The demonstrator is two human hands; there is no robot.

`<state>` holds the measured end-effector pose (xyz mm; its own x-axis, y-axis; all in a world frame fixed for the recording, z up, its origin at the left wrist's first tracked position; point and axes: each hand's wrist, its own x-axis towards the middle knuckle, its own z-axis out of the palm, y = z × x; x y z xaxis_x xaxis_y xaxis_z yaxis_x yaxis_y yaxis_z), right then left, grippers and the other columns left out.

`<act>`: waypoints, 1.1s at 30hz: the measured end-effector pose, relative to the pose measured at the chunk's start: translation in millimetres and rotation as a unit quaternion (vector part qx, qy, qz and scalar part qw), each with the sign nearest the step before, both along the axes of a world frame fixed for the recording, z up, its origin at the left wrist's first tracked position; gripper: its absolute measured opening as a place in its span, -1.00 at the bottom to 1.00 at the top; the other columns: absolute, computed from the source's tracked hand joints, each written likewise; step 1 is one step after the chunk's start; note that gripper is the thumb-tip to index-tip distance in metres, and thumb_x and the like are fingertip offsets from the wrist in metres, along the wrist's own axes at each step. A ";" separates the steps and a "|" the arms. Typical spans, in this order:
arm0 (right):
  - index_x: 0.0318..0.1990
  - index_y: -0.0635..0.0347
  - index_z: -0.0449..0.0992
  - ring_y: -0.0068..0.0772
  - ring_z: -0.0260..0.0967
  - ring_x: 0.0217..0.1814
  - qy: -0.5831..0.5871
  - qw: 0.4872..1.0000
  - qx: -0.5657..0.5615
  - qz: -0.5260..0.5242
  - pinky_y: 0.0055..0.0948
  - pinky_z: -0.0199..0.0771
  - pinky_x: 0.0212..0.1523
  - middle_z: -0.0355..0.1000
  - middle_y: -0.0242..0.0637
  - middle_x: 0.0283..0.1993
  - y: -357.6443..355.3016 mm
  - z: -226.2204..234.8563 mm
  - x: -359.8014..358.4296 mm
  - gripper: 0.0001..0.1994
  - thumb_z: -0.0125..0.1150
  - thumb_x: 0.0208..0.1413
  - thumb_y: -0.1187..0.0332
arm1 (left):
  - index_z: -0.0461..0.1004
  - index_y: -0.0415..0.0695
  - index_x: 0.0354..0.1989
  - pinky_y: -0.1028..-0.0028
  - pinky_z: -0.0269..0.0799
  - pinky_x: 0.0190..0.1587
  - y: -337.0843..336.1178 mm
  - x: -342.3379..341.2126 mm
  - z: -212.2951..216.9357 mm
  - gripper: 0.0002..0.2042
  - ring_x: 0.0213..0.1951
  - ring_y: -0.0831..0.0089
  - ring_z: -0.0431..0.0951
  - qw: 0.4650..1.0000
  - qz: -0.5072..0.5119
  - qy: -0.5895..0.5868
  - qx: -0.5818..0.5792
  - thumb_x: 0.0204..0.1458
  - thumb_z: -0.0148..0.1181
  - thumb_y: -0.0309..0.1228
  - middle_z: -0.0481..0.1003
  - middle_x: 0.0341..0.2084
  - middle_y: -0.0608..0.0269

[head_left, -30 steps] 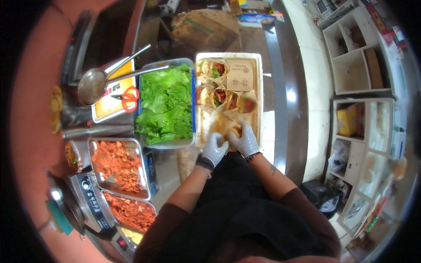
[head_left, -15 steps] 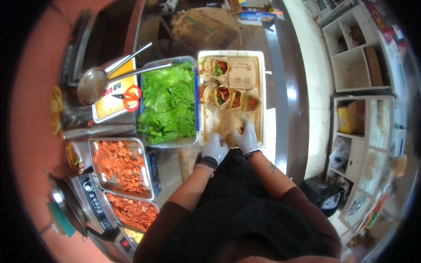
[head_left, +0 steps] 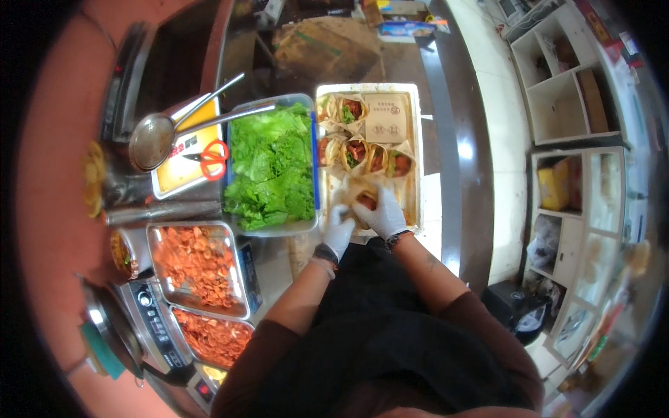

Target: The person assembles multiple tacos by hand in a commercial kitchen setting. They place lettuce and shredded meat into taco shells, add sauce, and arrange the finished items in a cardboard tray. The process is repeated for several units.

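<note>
My right hand [head_left: 385,214], in a thin white glove, is closed around a filled flatbread sandwich in brown paper [head_left: 364,199], over the near part of a white-rimmed tray [head_left: 417,125]. My left hand [head_left: 339,228], also gloved, is beside it at the tray's near left, fingers curled. Something brown shows between the hands; whether my left fingers grip it is hidden. Just beyond my hands stands a row of wrapped sandwiches [head_left: 354,155] with lettuce and reddish filling. Farther back are more wrapped sandwiches [head_left: 350,111] beside a stack of printed brown paper sleeves [head_left: 387,117].
Left of the tray stands a blue-edged tub of lettuce [head_left: 272,164]. Two metal trays of reddish food [head_left: 195,268] [head_left: 212,339] lie nearer. A strainer ladle [head_left: 151,142] and orange-handled scissors [head_left: 214,160] rest by a yellow-and-white packet [head_left: 174,174]. White shelves [head_left: 568,104] stand at right.
My right hand has risen a little from the tray's near edge, and the sandwich in it now shows clearly. My left hand stays near its place. The blurred rightmost sandwich in the row is now sharp.
</note>
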<state>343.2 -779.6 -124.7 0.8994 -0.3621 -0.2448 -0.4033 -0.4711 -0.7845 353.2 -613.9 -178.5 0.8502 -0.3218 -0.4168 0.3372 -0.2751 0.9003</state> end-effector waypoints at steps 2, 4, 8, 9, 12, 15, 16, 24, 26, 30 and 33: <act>0.25 0.22 0.39 -0.11 0.51 0.02 -0.012 0.987 0.158 -0.041 -0.22 0.56 -0.03 0.49 0.06 0.05 -2.6 -2.3 -3.7 -0.46 0.32 0.15 0.22 | 0.33 -0.20 0.18 0.36 0.49 0.10 12.5 4.3 -26.3 -0.66 0.02 0.36 0.53 0.995 0.059 0.030 -0.073 0.23 0.04 -0.52 0.48 0.04 0.12; 0.29 0.24 0.36 -0.15 0.52 0.00 0.036 0.939 0.325 -0.108 -0.28 0.56 -0.02 0.50 0.05 0.06 -6.7 6.4 -9.2 -0.48 0.26 0.21 0.32 | 0.33 -0.28 0.25 0.32 0.32 0.25 15.5 9.7 -20.1 -0.49 0.17 0.25 0.41 0.973 0.116 0.142 -0.137 0.17 0.24 -0.30 0.42 0.11 0.03; 0.22 0.25 0.44 -0.16 0.56 -0.02 0.055 0.983 0.172 -0.022 -0.34 0.56 0.01 0.53 0.02 0.04 -7.6 3.0 -13.4 -0.60 0.21 0.23 0.40 | 0.34 -0.28 0.26 0.31 0.34 0.25 6.4 17.2 -3.5 -0.41 0.14 0.26 0.46 0.992 0.080 0.088 -0.038 0.15 0.33 -0.20 0.44 0.13 0.01; 0.20 0.25 0.46 -0.17 0.56 -0.02 0.054 0.987 0.150 0.001 -0.35 0.56 0.02 0.54 0.01 0.04 -8.6 1.4 -13.4 -0.62 0.21 0.23 0.40 | 0.35 -0.28 0.24 0.31 0.37 0.23 3.0 19.1 0.2 -0.40 0.12 0.24 0.48 0.992 0.066 0.101 -0.037 0.12 0.35 -0.19 0.47 0.10 0.01; 0.14 0.22 0.51 -0.20 0.57 0.01 0.030 0.990 0.134 0.030 -0.34 0.56 0.03 0.56 -0.01 0.03 -9.0 -4.1 -12.0 -0.66 0.23 0.22 0.41 | 0.39 -0.27 0.19 0.29 0.44 0.16 -12.9 36.5 31.5 -0.37 0.05 0.19 0.55 0.996 0.037 0.082 0.014 0.03 0.42 -0.15 0.54 0.02 -0.01; 0.13 0.20 0.53 -0.14 0.56 0.04 0.043 0.993 0.100 0.049 -0.28 0.56 0.04 0.57 -0.01 0.01 -8.6 -1.7 -7.6 -0.64 0.28 0.19 0.35 | 0.41 -0.28 0.14 0.29 0.48 0.10 -12.8 35.6 -3.5 -0.35 0.00 0.17 0.60 0.992 0.047 -0.002 0.121 -0.05 0.48 -0.13 0.59 -0.05 -0.04; 0.12 0.20 0.53 -0.10 0.56 0.04 0.054 0.994 0.083 0.051 -0.25 0.56 0.05 0.57 0.00 0.00 -9.5 -0.7 -6.3 -0.63 0.30 0.18 0.32 | 0.40 -0.28 0.13 0.30 0.49 0.09 -13.4 38.0 -6.7 -0.33 -0.01 0.17 0.61 0.991 0.036 -0.002 0.129 -0.07 0.49 -0.13 0.59 -0.05 -0.05; -0.09 0.07 0.63 0.04 0.54 0.00 0.180 0.978 -0.046 0.093 -0.08 0.54 0.01 0.58 -0.03 -0.09 -12.0 -11.2 18.7 -0.68 0.21 0.14 0.08 | 0.32 -0.30 0.20 0.34 0.50 0.07 -6.1 30.6 -15.9 -0.26 -0.03 0.27 0.60 0.996 0.066 0.028 0.056 -0.08 0.52 -0.16 0.58 -0.06 -0.02; -0.16 0.04 0.65 0.04 0.54 -0.02 0.179 0.979 -0.038 0.091 -0.08 0.54 -0.01 0.59 -0.05 -0.13 -11.0 -12.6 21.2 -0.73 0.20 0.15 0.11 | 0.31 -0.30 0.21 0.35 0.50 0.06 -9.2 29.8 -12.8 -0.27 -0.03 0.30 0.59 0.996 0.085 0.017 0.037 -0.08 0.52 -0.18 0.58 -0.06 0.02; -0.23 0.04 0.66 0.05 0.55 -0.11 0.112 0.982 -0.069 0.136 -0.07 0.54 -0.06 0.60 -0.08 -0.19 -13.2 -9.3 16.5 -0.78 0.20 0.15 0.15 | 0.30 -0.32 0.18 0.37 0.51 0.03 -20.3 35.4 18.5 -0.33 -0.06 0.34 0.58 0.988 0.057 0.007 0.143 -0.05 0.51 -0.29 0.57 -0.07 0.08; -0.23 0.07 0.65 0.06 0.55 -0.14 0.075 0.989 -0.042 0.124 -0.06 0.54 -0.08 0.60 -0.07 -0.20 -13.7 -11.0 7.4 -0.77 0.21 0.16 0.15 | 0.29 -0.31 0.15 0.40 0.52 0.01 -16.0 35.0 15.5 -0.41 -0.08 0.39 0.57 0.990 0.024 0.027 0.134 -0.01 0.47 -0.44 0.54 -0.06 0.07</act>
